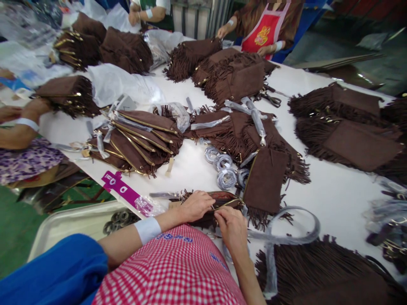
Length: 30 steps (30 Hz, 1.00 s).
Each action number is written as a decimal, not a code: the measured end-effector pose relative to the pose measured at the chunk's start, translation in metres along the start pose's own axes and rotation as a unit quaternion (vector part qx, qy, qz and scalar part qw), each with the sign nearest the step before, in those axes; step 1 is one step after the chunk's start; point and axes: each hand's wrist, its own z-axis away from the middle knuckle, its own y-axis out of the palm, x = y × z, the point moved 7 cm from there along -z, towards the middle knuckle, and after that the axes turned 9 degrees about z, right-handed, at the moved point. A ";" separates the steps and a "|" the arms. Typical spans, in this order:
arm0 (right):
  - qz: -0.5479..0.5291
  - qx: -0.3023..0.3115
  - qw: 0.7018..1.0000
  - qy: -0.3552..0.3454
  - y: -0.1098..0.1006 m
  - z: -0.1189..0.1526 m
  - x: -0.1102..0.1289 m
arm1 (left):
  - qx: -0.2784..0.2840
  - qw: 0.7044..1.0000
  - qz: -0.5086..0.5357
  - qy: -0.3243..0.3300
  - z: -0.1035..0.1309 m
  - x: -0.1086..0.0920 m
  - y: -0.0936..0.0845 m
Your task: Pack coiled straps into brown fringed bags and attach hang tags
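A brown fringed zipper bag [225,196] lies at the table edge against my apron, its top gaping and its gold zipper showing. Over its left part rests my left hand [197,206], fingers curled and closed at the zipper edge. My right hand [233,226] is closed in a pinch at the front of the same bag, thumb and index fingertips together close to the left fingertips. Whatever small part sits between those fingertips is too small to make out. The bag's lower part is hidden by my hands and apron.
Zippered brown bags [140,140] are fanned out ahead, and another bag [265,180] lies at right. Wrapped strap coils [226,178], a purple card strip [124,190] and a looped wrapped strap [295,224] lie nearby. A cream tray [73,216] holds dark rings. Co-workers stand across and left.
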 end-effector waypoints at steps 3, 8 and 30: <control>0.038 -0.018 0.999 -0.024 -0.007 -0.005 0.007 | -0.008 1.000 -0.011 -0.001 0.000 -0.001 0.001; -0.182 0.087 0.974 0.107 0.023 -0.008 -0.004 | -0.011 0.998 -0.026 0.048 -0.002 -0.006 0.006; -0.455 -0.005 0.871 0.186 0.026 -0.009 -0.023 | -0.036 0.968 0.240 -0.067 -0.012 -0.002 -0.013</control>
